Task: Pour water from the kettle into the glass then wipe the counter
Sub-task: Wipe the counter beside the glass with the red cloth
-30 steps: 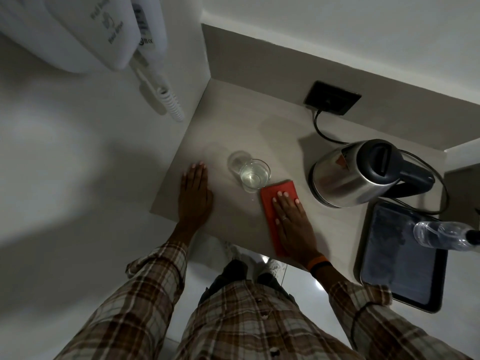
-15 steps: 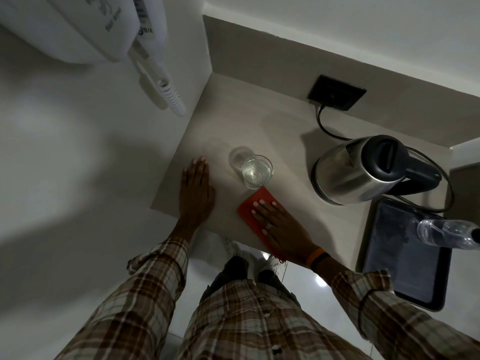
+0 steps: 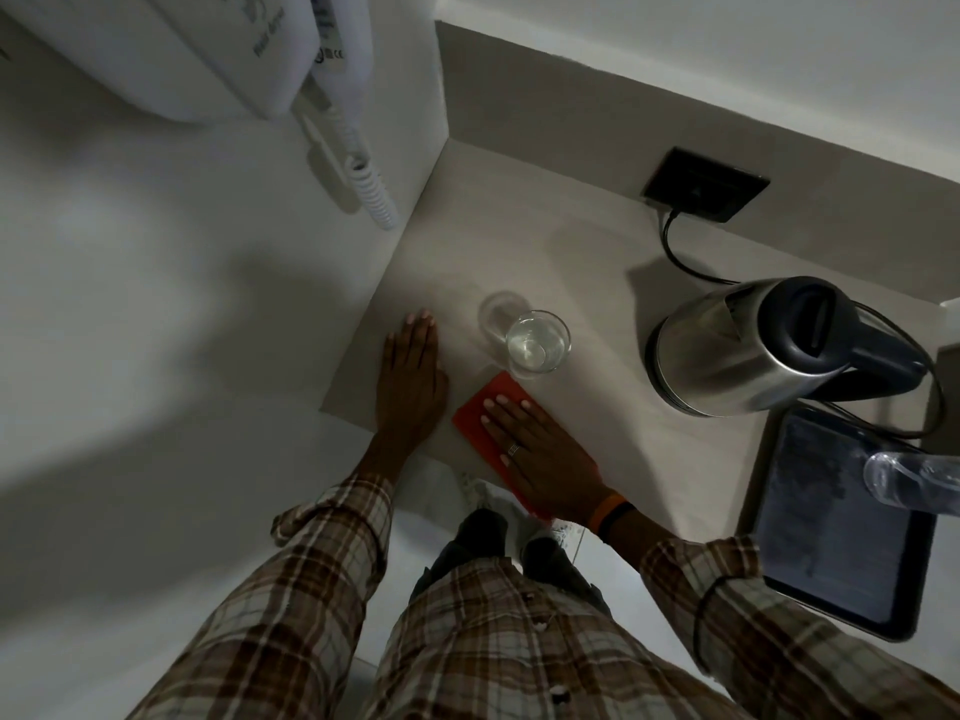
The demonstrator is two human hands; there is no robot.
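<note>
A clear glass [image 3: 537, 343] holding water stands near the middle of the pale counter [image 3: 582, 252]. Just in front of it lies a red cloth [image 3: 480, 413], and my right hand [image 3: 540, 454] presses flat on it, fingers pointing to the far left. My left hand [image 3: 413, 387] rests flat on the counter's left front corner, fingers together, holding nothing. The steel kettle [image 3: 748, 350] with a black lid and handle stands on its base at the right, apart from both hands.
A black tray [image 3: 810, 563] lies at the right front with a clear plastic bottle [image 3: 914, 478] over its far edge. The kettle's cord runs to a black socket [image 3: 704, 184] at the back. A white wall phone [image 3: 249, 54] hangs on the left wall.
My right hand has slid the red cloth to the left along the front of the counter, from in front of the kettle to just beside my left hand. The left hand has stayed put.
</note>
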